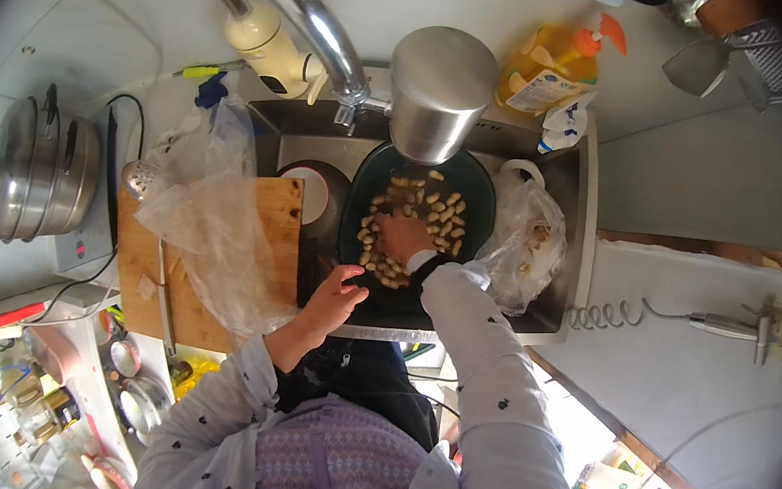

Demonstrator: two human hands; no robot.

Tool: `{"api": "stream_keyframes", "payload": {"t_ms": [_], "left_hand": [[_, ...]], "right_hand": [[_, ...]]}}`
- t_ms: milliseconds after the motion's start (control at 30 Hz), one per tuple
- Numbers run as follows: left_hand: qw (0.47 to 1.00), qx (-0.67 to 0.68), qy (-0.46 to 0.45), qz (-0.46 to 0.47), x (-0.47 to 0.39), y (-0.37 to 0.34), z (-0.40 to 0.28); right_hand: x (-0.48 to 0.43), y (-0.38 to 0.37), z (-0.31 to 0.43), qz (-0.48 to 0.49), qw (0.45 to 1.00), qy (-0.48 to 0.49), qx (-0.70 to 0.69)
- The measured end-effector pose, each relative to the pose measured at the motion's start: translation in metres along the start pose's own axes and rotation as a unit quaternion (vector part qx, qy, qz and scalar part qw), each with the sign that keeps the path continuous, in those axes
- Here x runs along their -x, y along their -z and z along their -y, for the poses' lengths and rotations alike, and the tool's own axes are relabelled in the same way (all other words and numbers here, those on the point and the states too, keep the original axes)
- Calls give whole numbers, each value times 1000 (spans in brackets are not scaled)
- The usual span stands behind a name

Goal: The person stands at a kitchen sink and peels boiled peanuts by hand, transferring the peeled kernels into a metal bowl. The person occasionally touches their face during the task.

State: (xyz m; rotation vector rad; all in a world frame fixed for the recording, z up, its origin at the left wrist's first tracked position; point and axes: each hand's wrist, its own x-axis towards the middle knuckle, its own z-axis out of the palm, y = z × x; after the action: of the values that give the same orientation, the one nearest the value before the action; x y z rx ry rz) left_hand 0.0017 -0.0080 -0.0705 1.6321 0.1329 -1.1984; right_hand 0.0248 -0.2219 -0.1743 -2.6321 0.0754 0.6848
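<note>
A dark green basin (483, 182) stands in the metal sink (573, 272), with many unshelled peanuts (447, 215) lying in water in it. My right hand (403, 237) reaches down among the peanuts; its fingertips are partly hidden, so whether it grips any is unclear. My left hand (333, 304) hovers at the near left edge of the basin, its fingers apart and nothing in them. Right of the basin, a clear plastic bag (524, 264) with some pale bits inside rests in the sink. Left of it is a bowl (311, 195) with a white inside.
A chrome faucet (318, 21) and a steel cylinder (441, 85) overhang the basin. Soap in a pump bottle (549, 71) stands behind. At left are a wooden cutting board (280, 228) with a knife (165, 294) and a plastic bag (213, 218), and a steamer pot (42, 169).
</note>
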Motion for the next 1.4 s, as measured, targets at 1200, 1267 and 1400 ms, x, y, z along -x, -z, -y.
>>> {"api": "stream_keyframes", "payload": {"t_ms": [1200,1267,1400], "left_hand": [[953,276,-111,59,239,170,141],[966,248,-62,44,237,181,146],[946,322,-35,23,231,218,181]], "right_hand": [[0,20,-65,119,982,33,-141],[8,31,-49,89,985,-71,-129],[55,50,-9,-164,984,39,51]]}}
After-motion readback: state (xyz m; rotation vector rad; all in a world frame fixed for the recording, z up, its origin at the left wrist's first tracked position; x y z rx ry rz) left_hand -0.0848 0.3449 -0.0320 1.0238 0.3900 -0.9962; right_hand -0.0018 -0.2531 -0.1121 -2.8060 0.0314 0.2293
